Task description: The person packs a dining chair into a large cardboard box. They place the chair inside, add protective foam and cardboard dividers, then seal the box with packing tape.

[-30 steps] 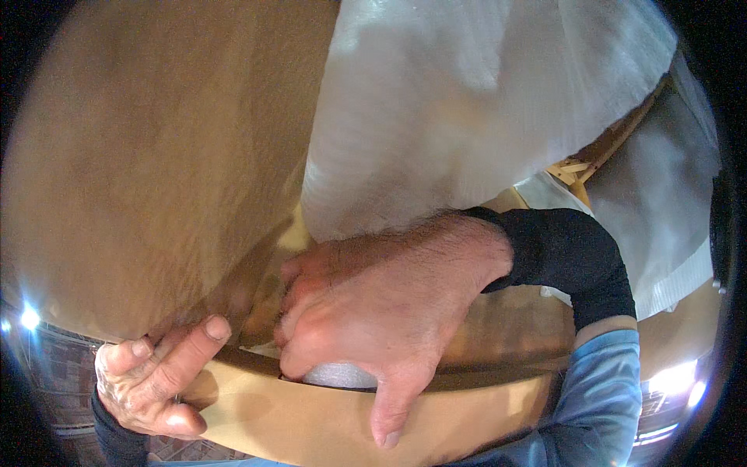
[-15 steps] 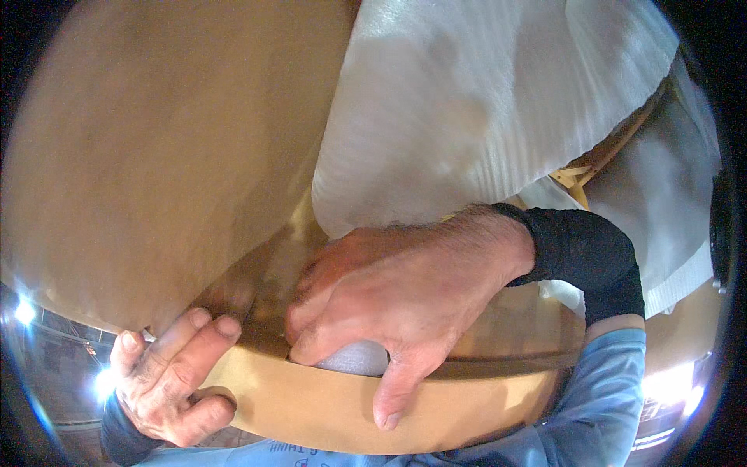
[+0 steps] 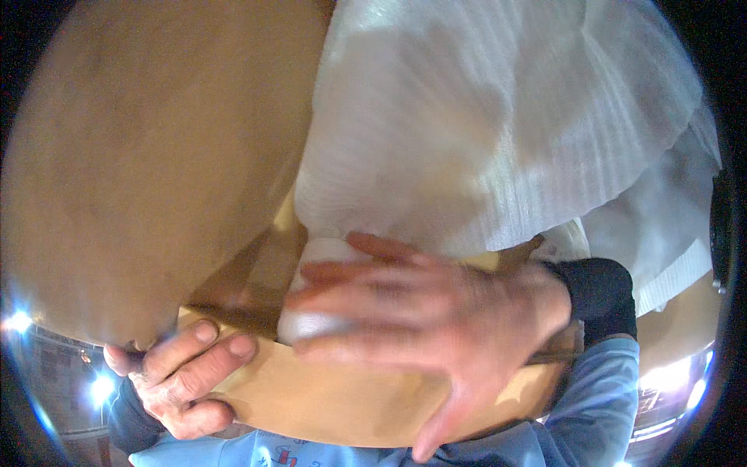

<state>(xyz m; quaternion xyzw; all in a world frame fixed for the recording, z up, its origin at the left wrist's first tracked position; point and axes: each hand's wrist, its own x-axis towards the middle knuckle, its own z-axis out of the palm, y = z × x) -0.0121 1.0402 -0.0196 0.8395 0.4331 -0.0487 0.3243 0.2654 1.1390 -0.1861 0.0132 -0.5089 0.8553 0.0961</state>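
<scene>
A tan cardboard box (image 3: pixel 334 401) is close in front of me, its near side bent outward by the lens. My right hand (image 3: pixel 443 319), blurred by motion, reaches over that side with fingers spread and thumb pointing down outside it. Beneath its fingers shows a piece of white foam (image 3: pixel 307 325) in the opening; part of it is hidden. My left hand (image 3: pixel 183 381) is at the box's left corner, fingers apart, the tips touching the top edge. Above my right hand hangs a large sheet of white foam wrap (image 3: pixel 436 132).
A large tan cardboard flap (image 3: pixel 156 156) rises at the left, over my left hand. More white foam wrap (image 3: pixel 654 210) lies at the far right. Bright lamps (image 3: pixel 101 389) shine at the lower left.
My right hand has come up off the foam and spread its fingers, shifting right. More of the white foam shows at its left. My left hand has barely moved.
</scene>
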